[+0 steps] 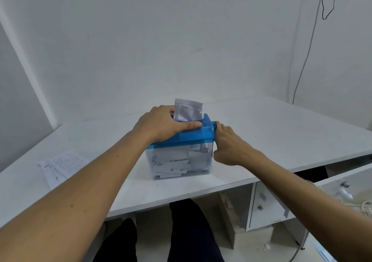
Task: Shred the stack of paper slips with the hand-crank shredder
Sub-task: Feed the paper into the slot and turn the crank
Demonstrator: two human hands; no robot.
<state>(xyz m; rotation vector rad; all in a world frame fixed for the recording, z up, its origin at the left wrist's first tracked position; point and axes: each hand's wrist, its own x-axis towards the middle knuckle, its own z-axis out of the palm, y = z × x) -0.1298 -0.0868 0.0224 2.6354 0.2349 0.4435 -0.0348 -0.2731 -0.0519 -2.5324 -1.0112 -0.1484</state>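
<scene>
Shredder (185, 136) is held by both hands near the middle of the white bench (281, 131). The left hand (159, 123) grips its blue top, thumb straight along the near edge and fingers curled over the far side, touching the paper slip (187, 110) that stands upright in the slot. The right hand (229, 143) is closed around the crank (214, 124) at the shredder's right end; only a blue stub of it shows past the knuckles. Below the lid, the clear bin (209, 161) is nearly full of white shreds (175, 165). A stack of slips (60, 165) lies flat on the bench, well to the left. Under the bench are a drawer unit (263, 205) on the right and the person's dark-clad legs (193, 231).
</scene>
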